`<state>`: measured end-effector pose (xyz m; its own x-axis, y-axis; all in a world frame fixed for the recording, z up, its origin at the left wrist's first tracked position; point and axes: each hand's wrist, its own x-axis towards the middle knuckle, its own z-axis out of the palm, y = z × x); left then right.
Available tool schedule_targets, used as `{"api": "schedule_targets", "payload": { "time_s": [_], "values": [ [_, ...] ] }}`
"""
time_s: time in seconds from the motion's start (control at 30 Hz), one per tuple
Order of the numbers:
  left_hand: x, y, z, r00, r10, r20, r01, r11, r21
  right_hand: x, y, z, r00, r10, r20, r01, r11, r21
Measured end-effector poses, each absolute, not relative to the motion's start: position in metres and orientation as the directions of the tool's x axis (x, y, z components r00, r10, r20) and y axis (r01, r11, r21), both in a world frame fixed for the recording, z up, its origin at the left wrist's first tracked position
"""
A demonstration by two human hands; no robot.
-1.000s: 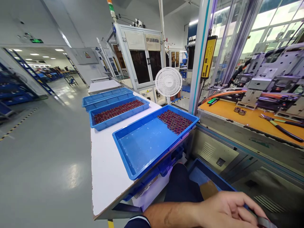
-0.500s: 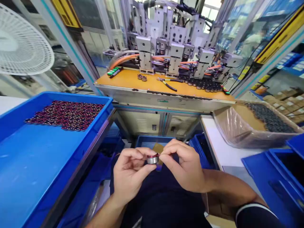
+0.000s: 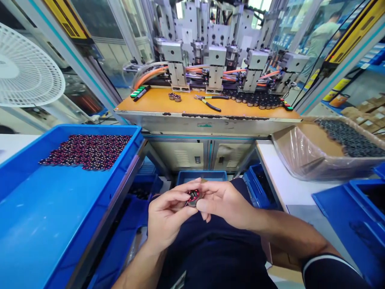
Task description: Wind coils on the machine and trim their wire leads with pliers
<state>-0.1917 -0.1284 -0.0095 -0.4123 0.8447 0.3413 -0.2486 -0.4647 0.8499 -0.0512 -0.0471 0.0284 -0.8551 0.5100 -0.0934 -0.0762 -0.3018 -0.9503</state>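
Observation:
Over my lap, my left hand (image 3: 167, 214) and my right hand (image 3: 224, 200) pinch one small round metal part with red windings (image 3: 193, 196) between their fingertips. Its red face is turned up toward me. To my left a blue tray (image 3: 45, 216) holds a patch of several similar red wound parts (image 3: 87, 150) at its far end. Ahead, an orange workbench (image 3: 186, 106) carries two small round parts (image 3: 175, 96) and a row of dark parts (image 3: 258, 101).
Grey machine heads with orange hoses (image 3: 210, 60) stand behind the bench, with pliers (image 3: 209, 102) and markers (image 3: 138, 93) on it. A white fan (image 3: 27, 72) is at the left. A plastic-lined box of dark parts (image 3: 339, 148) and blue bins (image 3: 357, 208) lie at the right. A person (image 3: 320, 36) stands far back.
A second ago I faced left at the trays with only one hand low in view. Both hands now hold the part, which has tipped from side-on to red face up.

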Motion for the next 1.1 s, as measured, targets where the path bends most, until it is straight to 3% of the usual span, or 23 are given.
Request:
{"api": "schedule_targets", "payload": {
  "time_s": [0.1,0.17,0.2,0.27,0.3,0.37,0.47,0.63,0.7,0.87,1.0,1.1],
  "values": [
    [-0.193,-0.118,-0.01,-0.409,0.87,0.276,-0.38,-0.437,0.815,-0.05,-0.047,0.024,-0.857,0.515,0.003,-0.162,-0.264,-0.951],
    [-0.196,-0.109,-0.016,-0.483,0.867,0.127,-0.446,-0.368,0.816,-0.049,-0.047,0.021,-0.789,0.59,0.173,-0.25,-0.051,-0.967],
    [-0.197,-0.106,-0.019,-0.544,0.838,0.04,-0.44,-0.326,0.837,-0.048,-0.045,0.019,-0.725,0.616,0.307,-0.277,0.147,-0.949],
    [-0.198,-0.106,-0.026,-0.679,0.734,-0.028,-0.305,-0.247,0.92,-0.047,-0.041,0.015,-0.565,0.561,0.605,-0.223,0.603,-0.766],
    [-0.196,-0.109,-0.028,-0.723,0.691,0.026,-0.175,-0.219,0.96,-0.046,-0.038,0.012,-0.497,0.483,0.721,-0.144,0.773,-0.617],
    [-0.192,-0.121,-0.029,-0.693,0.67,0.267,0.15,-0.228,0.962,-0.044,-0.032,0.005,-0.413,0.326,0.851,0.017,0.936,-0.351],
    [-0.181,-0.138,-0.018,-0.454,0.712,0.536,0.471,-0.319,0.822,-0.042,-0.025,-0.005,-0.413,0.189,0.891,0.117,0.981,-0.154],
    [-0.174,-0.14,0.001,-0.339,0.746,0.573,0.548,-0.338,0.765,-0.039,-0.026,-0.009,-0.459,0.07,0.886,0.049,0.997,-0.054],
    [-0.176,-0.137,0.003,-0.325,0.756,0.568,0.543,-0.343,0.767,-0.038,-0.029,-0.004,-0.465,0.111,0.878,0.024,0.993,-0.113],
    [-0.182,-0.136,0.001,-0.273,0.762,0.587,0.513,-0.401,0.759,-0.035,-0.037,0.014,-0.521,0.326,0.789,-0.172,0.865,-0.471],
    [-0.182,-0.138,0.003,-0.268,0.779,0.567,0.459,-0.414,0.786,-0.035,-0.039,0.019,-0.508,0.388,0.769,-0.27,0.776,-0.57],
    [-0.18,-0.138,0.007,-0.31,0.824,0.474,0.31,-0.384,0.87,-0.038,-0.042,0.02,-0.484,0.465,0.741,-0.299,0.708,-0.64]
  ]
}}
